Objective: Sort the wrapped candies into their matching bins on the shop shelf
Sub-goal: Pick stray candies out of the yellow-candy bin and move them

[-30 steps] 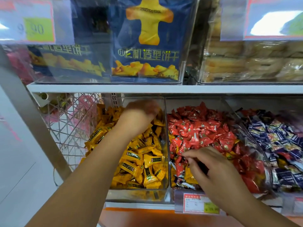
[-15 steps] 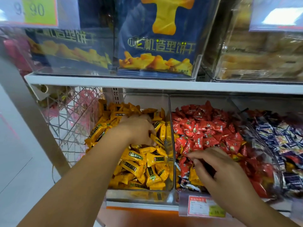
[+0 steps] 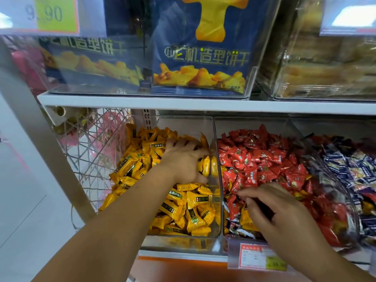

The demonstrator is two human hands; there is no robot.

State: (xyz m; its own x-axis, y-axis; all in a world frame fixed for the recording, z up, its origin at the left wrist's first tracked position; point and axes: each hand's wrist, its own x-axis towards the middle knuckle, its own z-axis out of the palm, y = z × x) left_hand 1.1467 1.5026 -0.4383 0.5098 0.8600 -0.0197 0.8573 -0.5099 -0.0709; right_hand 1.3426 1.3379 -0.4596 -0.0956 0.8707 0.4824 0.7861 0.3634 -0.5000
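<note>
Left hand [image 3: 183, 163]: reaches into the yellow bin [image 3: 183, 125], palm down, fingers curled round a few yellow candies [image 3: 183, 208] and holding them against the bin's right wall.
Right hand [image 3: 278, 212]: low in the near end of the red bin [image 3: 254, 125], fingers bent down among the wrappers, thumb and forefinger close together; whether they pinch a candy I cannot tell.
Yellow candies: fill the left clear bin, heaped high at the far end and sloping down toward the near wall.
Red candies [image 3: 260, 157]: fill the middle bin, just right of the yellow one, with one clear wall between the two.
Strays [image 3: 245, 218]: a few yellow wrappers and some dark-and-white ones lie among the red at the near end, under and just left of the right hand.
Blue candies [image 3: 350, 169]: in the bin at the far right, beside the red one.
Price tag [image 3: 256, 255]: red and white, clipped to the shelf edge below the red bin.
Upper shelf [image 3: 142, 101]: white, carrying clear boxes with blue biscuit bags [image 3: 201, 58] above the yellow and red bins.
Wire basket [image 3: 91, 149]: left of the yellow bin, pink packs behind its mesh.
</note>
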